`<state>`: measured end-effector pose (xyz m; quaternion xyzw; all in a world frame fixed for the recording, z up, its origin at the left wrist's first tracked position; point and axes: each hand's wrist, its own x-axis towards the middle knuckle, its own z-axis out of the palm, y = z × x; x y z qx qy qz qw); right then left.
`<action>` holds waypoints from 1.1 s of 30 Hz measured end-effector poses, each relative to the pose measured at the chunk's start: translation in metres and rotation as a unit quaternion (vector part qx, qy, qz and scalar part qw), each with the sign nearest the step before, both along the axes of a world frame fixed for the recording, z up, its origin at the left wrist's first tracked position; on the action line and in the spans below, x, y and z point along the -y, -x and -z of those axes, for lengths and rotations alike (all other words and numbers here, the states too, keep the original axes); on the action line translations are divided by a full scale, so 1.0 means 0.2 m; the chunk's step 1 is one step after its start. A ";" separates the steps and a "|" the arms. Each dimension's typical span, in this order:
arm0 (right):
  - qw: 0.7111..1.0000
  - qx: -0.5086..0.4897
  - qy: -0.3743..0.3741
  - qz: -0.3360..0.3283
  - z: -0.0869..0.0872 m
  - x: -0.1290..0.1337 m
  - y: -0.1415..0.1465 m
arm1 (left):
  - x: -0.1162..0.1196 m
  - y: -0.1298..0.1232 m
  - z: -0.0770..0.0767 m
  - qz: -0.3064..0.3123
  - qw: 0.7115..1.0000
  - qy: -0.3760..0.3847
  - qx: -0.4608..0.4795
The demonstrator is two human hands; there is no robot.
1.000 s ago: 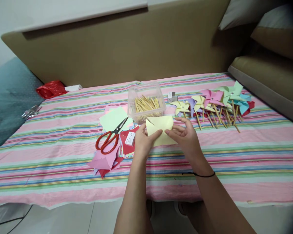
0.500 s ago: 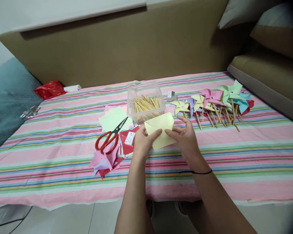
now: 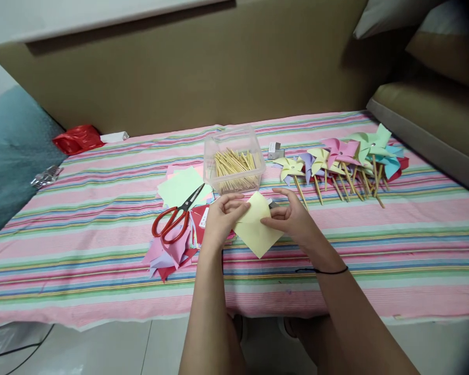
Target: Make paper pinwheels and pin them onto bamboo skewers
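A square of pale yellow paper (image 3: 258,229) is held over the striped cloth, one corner pointing down toward me. My left hand (image 3: 224,216) pinches its left edge between thumb and fingers. At its right edge my right hand (image 3: 291,213) grips the paper with thumb and bent fingers, its index finger extended. A small grey item shows behind the paper near the right fingers; what it is I cannot make out. Red-handled scissors (image 3: 179,214) lie left of my left hand, across coloured paper sheets. Just beyond the hands stands a clear box (image 3: 234,169) of wooden sticks.
Finished paper pinwheels (image 3: 340,152) on sticks lie at the right. Cut pink, purple and red paper (image 3: 170,253) is at the left, with pale green sheets (image 3: 180,186) behind. A small box (image 3: 275,151) stands beyond; a red bag (image 3: 78,139) lies far left.
The yellow paper has turned so that a corner points toward me. My left hand has shifted slightly left, and both hands have changed their hold on the sheet.
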<state>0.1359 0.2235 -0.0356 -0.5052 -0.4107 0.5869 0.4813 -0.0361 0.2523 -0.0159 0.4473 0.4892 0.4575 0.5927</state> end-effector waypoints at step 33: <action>0.999 -0.021 0.038 0.008 -0.03 0.01 -0.03 | 0.01 -0.01 -0.01 0.120 0.989 -0.068 -0.055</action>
